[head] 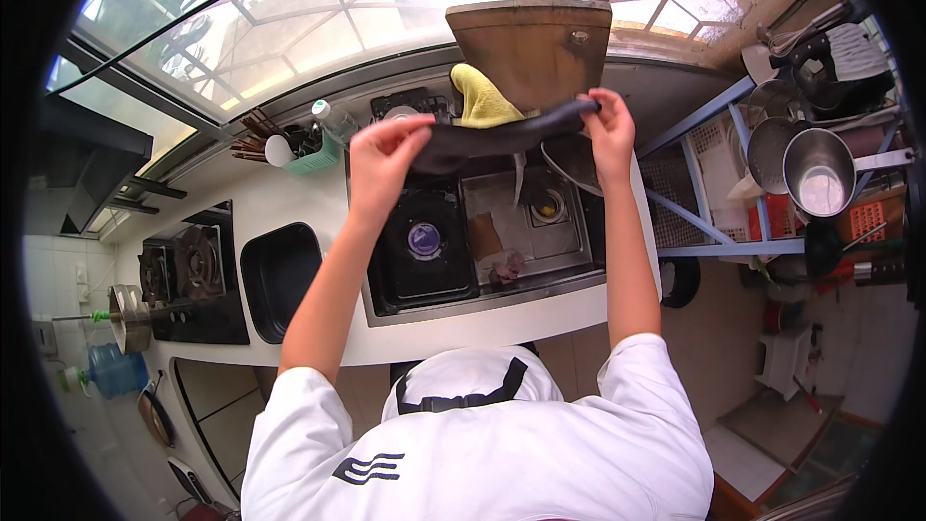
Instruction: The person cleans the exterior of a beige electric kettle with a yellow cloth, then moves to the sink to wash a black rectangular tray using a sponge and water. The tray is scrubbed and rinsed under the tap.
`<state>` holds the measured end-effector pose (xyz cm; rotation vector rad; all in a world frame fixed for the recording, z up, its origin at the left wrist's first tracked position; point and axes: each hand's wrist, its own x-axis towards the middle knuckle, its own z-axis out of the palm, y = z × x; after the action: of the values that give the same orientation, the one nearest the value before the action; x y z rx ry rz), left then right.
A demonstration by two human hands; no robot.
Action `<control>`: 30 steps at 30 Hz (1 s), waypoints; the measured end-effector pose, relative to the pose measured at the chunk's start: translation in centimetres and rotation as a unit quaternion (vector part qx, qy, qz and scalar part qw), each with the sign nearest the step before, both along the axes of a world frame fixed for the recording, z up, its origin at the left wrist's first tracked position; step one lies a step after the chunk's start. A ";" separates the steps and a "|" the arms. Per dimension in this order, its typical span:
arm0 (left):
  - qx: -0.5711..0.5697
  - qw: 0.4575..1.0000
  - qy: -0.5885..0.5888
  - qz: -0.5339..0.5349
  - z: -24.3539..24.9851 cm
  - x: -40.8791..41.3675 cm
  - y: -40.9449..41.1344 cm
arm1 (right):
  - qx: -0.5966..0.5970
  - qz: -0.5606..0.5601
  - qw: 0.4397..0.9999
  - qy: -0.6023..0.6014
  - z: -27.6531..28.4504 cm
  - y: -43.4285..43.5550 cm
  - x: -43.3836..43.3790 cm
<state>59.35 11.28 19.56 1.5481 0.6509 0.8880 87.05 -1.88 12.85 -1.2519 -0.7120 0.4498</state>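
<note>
A dark strip of cloth [499, 136] is stretched sideways above the back of a double sink. My left hand [391, 159] pinches its left end between thumb and fingers. Its right end is pinched by my right hand [611, 130]. Behind the cloth a yellow towel [483, 98] hangs by a wooden cutting board [532, 51] that leans upright at the window. Below lies the sink [532, 282]: a black basin [427, 278] on the left, a steel basin with a brown piece [485, 235] and a crumpled purplish scrap [508, 269] on the right.
Left of the sink, a black rectangular tub [281, 282] and a gas stove [199, 268] stand on the white counter. A green basket [315, 157] and a bottle [333, 116] are at the back. A blue rack [738, 250] at right holds a steel saucepan [819, 170].
</note>
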 end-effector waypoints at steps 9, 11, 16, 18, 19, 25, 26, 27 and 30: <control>0.041 0.979 0.131 0.153 -13.9 -1.6 3.8 | -0.178 -0.089 0.980 -0.009 -16.3 2.7 -1.5; -0.008 0.977 0.188 0.105 -18.4 -5.8 0.8 | -0.277 -0.006 0.960 0.023 -25.2 -1.7 -4.7; -0.238 0.913 0.303 0.133 -23.2 -12.8 -6.7 | -0.516 0.098 0.851 -0.009 -40.1 -8.8 -10.9; -0.279 0.899 0.305 0.145 -23.7 -13.9 -8.5 | -0.559 0.090 0.823 -0.042 -39.3 -8.0 -12.4; -0.277 0.901 0.302 0.145 -23.7 -13.6 -8.8 | -0.580 0.084 0.808 -0.057 -39.1 -7.5 -12.6; -0.251 0.919 0.283 0.111 -22.9 -9.8 -9.6 | -0.521 0.083 0.780 -0.336 -38.7 -4.1 -12.5; -0.248 0.922 0.279 0.101 -22.6 -8.9 -9.8 | -0.514 0.032 0.798 -0.313 -38.5 -3.4 -11.6; -0.249 0.925 0.272 0.089 -22.3 -8.3 -10.0 | -0.507 -0.019 0.813 -0.285 -38.4 -2.9 -11.2; -0.244 0.934 0.255 0.056 -22.2 -7.3 -10.4 | -0.505 -0.071 0.755 -0.412 -39.8 -2.5 -7.8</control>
<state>52.06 0.91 -2.65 1.2887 1.2409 0.3473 79.27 -4.40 -27.00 -2.6049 -1.1548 0.0914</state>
